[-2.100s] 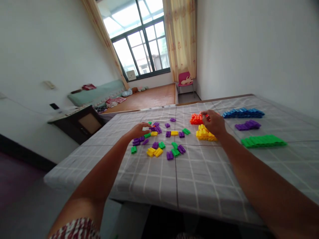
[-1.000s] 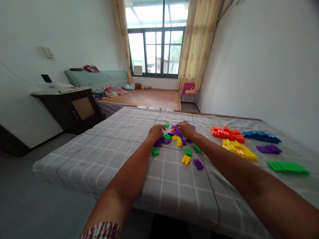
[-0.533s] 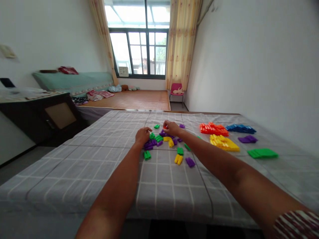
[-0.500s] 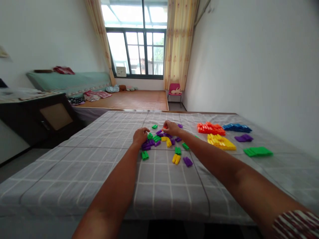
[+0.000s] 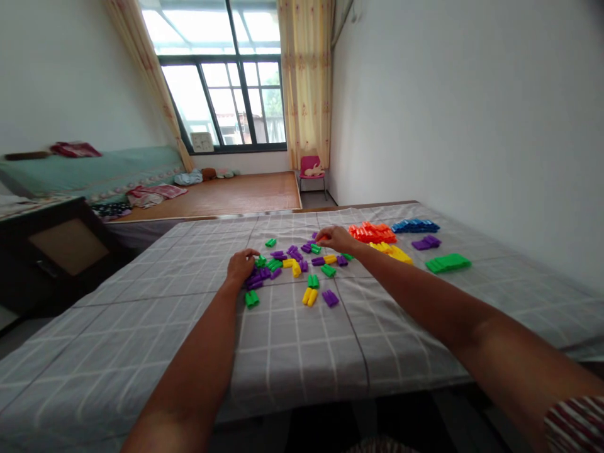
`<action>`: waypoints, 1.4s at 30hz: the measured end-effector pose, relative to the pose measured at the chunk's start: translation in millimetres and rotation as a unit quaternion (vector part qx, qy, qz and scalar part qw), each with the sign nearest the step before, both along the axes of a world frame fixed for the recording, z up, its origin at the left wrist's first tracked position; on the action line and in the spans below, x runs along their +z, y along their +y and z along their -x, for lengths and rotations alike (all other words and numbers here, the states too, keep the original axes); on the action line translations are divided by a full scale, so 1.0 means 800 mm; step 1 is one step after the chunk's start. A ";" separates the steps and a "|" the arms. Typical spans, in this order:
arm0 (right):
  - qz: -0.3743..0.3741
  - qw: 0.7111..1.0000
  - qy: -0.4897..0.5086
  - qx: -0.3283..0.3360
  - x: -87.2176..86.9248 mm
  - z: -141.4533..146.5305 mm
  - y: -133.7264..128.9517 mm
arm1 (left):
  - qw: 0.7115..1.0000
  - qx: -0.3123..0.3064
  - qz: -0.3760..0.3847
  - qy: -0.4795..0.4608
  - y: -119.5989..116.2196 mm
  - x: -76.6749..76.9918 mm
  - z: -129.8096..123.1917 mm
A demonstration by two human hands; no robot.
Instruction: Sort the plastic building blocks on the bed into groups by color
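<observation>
Nearest me on the grey checked cloth point(image 5: 287, 346) lies a yellow double-tube plastic piece point(image 5: 309, 296). Beyond it, my left hand point(image 5: 241, 266) curls beside a green plastic piece point(image 5: 261, 261); I cannot tell whether it grips anything. Farther, my right hand point(image 5: 336, 238) pinches a small orange plastic piece point(image 5: 323, 238), left of a stack of orange pieces point(image 5: 372, 233).

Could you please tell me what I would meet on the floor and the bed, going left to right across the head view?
Dark cabinet, left hand, nearest yellow piece, right hand, orange pile, blue pile, green pile.
</observation>
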State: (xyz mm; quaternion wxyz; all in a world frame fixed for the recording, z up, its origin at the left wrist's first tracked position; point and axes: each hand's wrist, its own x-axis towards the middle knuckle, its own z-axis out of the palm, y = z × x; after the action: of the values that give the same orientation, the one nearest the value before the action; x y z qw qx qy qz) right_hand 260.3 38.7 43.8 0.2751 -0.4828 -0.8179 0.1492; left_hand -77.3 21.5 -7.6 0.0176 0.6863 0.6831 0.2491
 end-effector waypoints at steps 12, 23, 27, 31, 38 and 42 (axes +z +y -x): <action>-0.063 0.945 0.053 -0.316 0.001 -0.275 0.037 | 1.000 0.009 0.017 0.003 0.005 0.002 0.000; 0.005 0.932 -0.113 -0.344 -0.039 -0.253 0.026 | 0.999 -0.022 0.004 -0.046 0.009 -0.006 0.004; -0.053 0.945 -0.119 -0.300 -0.024 -0.218 0.019 | 0.988 -0.110 0.003 -0.107 0.005 -0.007 -0.010; -0.071 0.983 -0.127 -0.110 -0.014 -0.134 0.007 | 0.972 -0.190 -0.001 -0.136 -0.001 -0.007 -0.029; -0.057 0.989 -0.110 0.082 -0.026 0.033 -0.005 | 0.970 -0.164 -0.030 -0.177 -0.001 -0.009 -0.026; -0.083 0.985 -0.127 0.084 -0.026 0.102 0.003 | 0.970 -0.147 -0.029 -0.191 0.008 -0.016 -0.014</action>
State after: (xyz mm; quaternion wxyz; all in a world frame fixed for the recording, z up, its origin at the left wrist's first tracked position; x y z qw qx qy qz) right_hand 178.5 41.4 22.9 0.1950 -0.4030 -0.8933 0.0408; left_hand -65.9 28.2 -20.6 0.1643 0.7187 0.5516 0.3903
